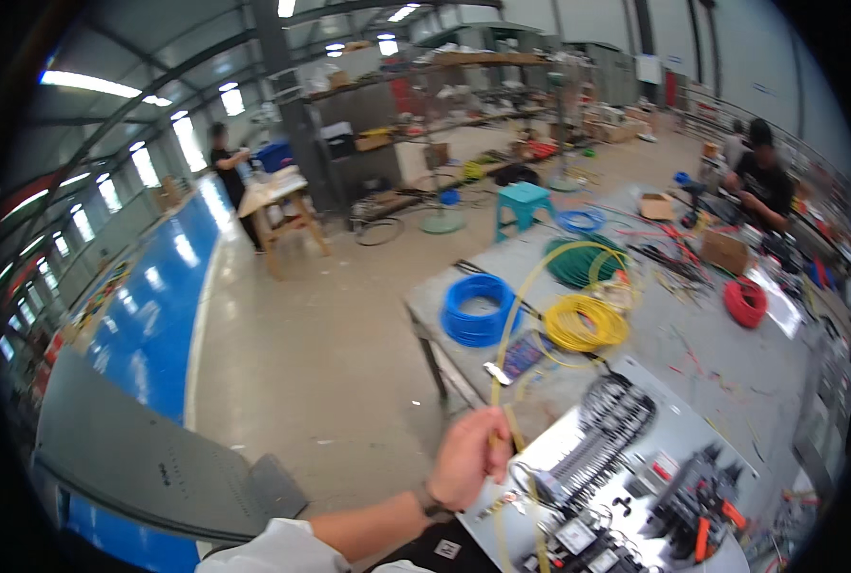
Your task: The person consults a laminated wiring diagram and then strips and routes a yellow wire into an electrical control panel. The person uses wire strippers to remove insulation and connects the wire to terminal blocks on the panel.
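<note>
My left hand [468, 458], with a dark band at its wrist, is closed around a yellow wire [499, 372] beside the left edge of a metal mounting plate. The wire arcs up from a yellow coil [586, 323] on the table, and strands of it hang below my fist over the plate [540, 444]. On the plate sit a black bundle of cables [616, 406], a slotted wiring duct [578, 468] and several electrical components [573, 537]. A tool with orange handles [702, 540] lies over the plate's right part. My right hand does not show.
A blue wire coil [480, 310], a green coil [586, 261], a red coil [745, 302] and a phone [521, 356] lie on the grey table [673, 325]. A teal stool [524, 205] stands beyond it. One person [764, 177] sits far right; another [227, 172] stands far left.
</note>
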A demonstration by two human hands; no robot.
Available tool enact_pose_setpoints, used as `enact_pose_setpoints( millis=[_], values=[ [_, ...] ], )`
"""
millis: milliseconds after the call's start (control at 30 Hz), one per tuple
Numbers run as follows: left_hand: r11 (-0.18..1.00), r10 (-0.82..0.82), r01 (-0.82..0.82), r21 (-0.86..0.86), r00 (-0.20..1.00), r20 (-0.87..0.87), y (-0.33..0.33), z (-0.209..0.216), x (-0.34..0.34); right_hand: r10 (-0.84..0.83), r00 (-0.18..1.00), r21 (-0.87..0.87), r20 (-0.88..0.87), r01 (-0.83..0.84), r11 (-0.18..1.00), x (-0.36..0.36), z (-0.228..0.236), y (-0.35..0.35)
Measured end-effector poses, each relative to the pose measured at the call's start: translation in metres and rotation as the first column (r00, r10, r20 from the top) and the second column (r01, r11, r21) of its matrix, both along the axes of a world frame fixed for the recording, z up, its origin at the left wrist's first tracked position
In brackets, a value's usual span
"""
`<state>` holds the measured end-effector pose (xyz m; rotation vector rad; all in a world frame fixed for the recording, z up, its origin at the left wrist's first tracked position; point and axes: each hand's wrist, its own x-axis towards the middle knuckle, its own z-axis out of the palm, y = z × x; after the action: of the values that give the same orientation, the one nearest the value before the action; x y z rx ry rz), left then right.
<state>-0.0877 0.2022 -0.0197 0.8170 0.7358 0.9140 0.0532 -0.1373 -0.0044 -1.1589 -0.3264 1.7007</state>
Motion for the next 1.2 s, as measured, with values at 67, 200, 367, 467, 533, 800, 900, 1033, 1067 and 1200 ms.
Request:
enact_pose_setpoints(
  millis=[67,200,367,467,533,800,900,1033,1067,1200],
  values=[
    [0.989,-0.075,0.057,0.140,0.989,0.125,-0.001,0.033,0.000,0.126,0.992,0.060,0.023,-0.127,0.990,0.001,0.001,0.004],
    [0.959,-0.202,0.129,0.253,0.936,0.288,0.004,0.092,0.033,0.055,0.989,0.209,0.139,-0.083,0.974,-0.003,-0.012,0.007],
    [0.972,-0.210,0.165,0.165,0.926,0.315,0.023,0.125,0.113,-0.314,0.918,0.256,0.243,0.251,0.933,-0.014,-0.022,0.007],
    [0.972,-0.227,0.200,0.120,0.928,0.294,0.026,0.124,0.138,-0.400,0.904,0.261,0.151,0.354,0.898,-0.016,-0.034,0.008],
    [0.965,-0.260,0.236,0.114,0.917,0.301,0.011,0.121,0.149,-0.505,0.845,0.305,0.177,0.441,0.844,-0.018,-0.033,0.013],
    [0.909,-0.348,0.314,0.274,0.934,0.082,-0.112,0.043,0.122,-0.703,0.503,0.541,0.503,0.451,0.710,-0.013,-0.003,0.088],
    [0.853,-0.414,0.409,0.324,0.908,-0.056,-0.096,0.037,0.122,-0.478,0.717,0.467,0.507,0.238,0.852,0.005,-0.021,0.084],
    [0.798,-0.524,0.540,0.269,0.841,-0.132,-0.070,0.034,0.132,-0.283,0.921,0.421,0.268,0.152,0.894,0.014,-0.035,0.085],
    [0.774,-0.550,0.570,0.277,0.821,-0.154,-0.068,0.031,0.136,-0.266,0.933,0.427,0.244,0.143,0.893,0.019,-0.037,0.087],
    [0.683,-0.587,0.628,0.373,0.776,-0.230,-0.066,0.018,0.147,-0.167,0.968,0.437,0.189,0.069,0.897,0.042,-0.035,0.093]
  ],
)
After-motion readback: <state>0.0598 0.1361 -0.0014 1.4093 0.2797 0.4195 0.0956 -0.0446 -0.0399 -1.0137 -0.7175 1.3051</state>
